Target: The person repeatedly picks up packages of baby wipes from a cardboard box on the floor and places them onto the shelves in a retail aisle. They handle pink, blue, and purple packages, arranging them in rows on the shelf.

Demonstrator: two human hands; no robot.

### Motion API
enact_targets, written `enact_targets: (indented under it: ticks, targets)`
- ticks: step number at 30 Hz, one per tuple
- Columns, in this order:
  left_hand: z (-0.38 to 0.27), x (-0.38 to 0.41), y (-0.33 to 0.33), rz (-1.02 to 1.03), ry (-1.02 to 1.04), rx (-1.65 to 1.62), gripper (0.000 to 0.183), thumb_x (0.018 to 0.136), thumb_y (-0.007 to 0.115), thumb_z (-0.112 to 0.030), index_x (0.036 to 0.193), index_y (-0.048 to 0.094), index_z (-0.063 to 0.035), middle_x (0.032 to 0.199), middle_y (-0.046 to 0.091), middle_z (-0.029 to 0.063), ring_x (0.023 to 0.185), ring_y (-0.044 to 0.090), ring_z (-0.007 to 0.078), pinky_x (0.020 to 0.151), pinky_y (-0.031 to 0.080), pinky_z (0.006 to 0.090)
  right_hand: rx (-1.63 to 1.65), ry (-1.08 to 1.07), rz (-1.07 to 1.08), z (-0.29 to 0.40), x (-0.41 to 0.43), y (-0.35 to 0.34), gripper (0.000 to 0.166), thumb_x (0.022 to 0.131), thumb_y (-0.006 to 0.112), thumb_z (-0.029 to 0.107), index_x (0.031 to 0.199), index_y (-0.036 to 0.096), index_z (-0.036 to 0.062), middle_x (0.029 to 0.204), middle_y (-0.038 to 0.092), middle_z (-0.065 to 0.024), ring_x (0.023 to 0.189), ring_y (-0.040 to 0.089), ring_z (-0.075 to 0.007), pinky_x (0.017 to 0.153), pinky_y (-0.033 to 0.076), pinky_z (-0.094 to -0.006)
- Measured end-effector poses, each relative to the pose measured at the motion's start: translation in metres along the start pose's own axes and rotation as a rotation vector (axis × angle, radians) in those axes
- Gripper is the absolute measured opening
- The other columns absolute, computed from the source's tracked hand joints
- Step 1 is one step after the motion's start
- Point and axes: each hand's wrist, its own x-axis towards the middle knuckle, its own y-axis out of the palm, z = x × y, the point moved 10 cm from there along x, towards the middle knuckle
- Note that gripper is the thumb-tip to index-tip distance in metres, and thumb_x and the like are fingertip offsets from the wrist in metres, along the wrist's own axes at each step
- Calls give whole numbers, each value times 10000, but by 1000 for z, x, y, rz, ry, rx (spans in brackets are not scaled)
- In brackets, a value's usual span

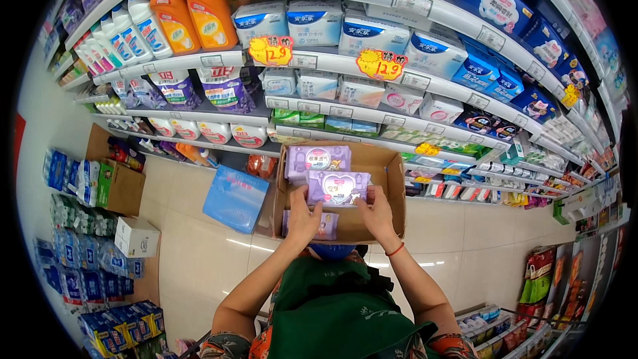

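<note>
Between both hands is a purple soft pack of sanitary pads point(338, 189), held over an open cardboard box point(390, 179). My left hand point(303, 217) grips its left end, and my right hand point(376, 213) grips the right end. Behind it in the box lie more purple packs point(319, 158), apparently stacked. Another purple pack point(326, 227) rests at the near side, partly covered by my left hand. Bare cardboard shows along the right part of the box.
Shelves point(339, 62) of white and blue hygiene packs curve across the front, with orange cleaner bottles point(207, 7) at upper left. A blue package point(236, 199) sits left of the box. Wrapped bottle packs point(82, 249) and a white carton point(138, 237) stand at far left.
</note>
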Motion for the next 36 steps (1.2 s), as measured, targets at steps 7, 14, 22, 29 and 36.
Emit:
enact_targets:
  ticks: [7, 14, 22, 29, 36]
  targets:
    - [-19, 5, -4, -16, 25, -49, 529, 885, 678, -94, 1333, 433, 47, 1257, 482, 245, 1187, 525, 393, 1043, 430, 421, -29, -47, -48, 14, 1, -14, 341, 884, 711, 85, 1159, 531, -5, 1031, 689, -139, 915, 683, -218, 787, 549, -334]
    - [-37, 10, -6, -24, 79, -83, 527, 886, 678, -91, 1333, 431, 41, 1250, 487, 240, 1183, 531, 381, 1041, 432, 419, 29, -93, -77, 25, 5, -26, 329, 891, 693, 45, 1173, 528, 6, 1060, 678, -119, 948, 672, -201, 819, 538, -331]
    - [-68, 18, -16, -52, 99, -97, 524, 900, 665, -101, 1342, 423, 43, 1292, 479, 252, 1215, 524, 396, 1060, 424, 422, 74, -111, -84, 47, 10, -40, 348, 900, 679, 31, 1208, 520, 6, 1114, 659, -115, 1001, 646, -187, 846, 528, -310]
    - [-97, 26, -26, -59, 163, -80, 532, 897, 663, -99, 1351, 422, 41, 1280, 488, 240, 1206, 519, 387, 1057, 419, 425, 157, -185, -161, 68, 12, -57, 352, 881, 711, 118, 1176, 549, 15, 1071, 633, -144, 951, 656, -257, 790, 522, -350]
    - [-128, 31, -36, -82, 226, -89, 516, 889, 667, -66, 1335, 435, 46, 1256, 503, 231, 1192, 527, 377, 1042, 426, 424, 205, -216, -125, 83, 18, -65, 334, 924, 648, -3, 1225, 504, -18, 1159, 634, -112, 1058, 623, -163, 919, 505, -296]
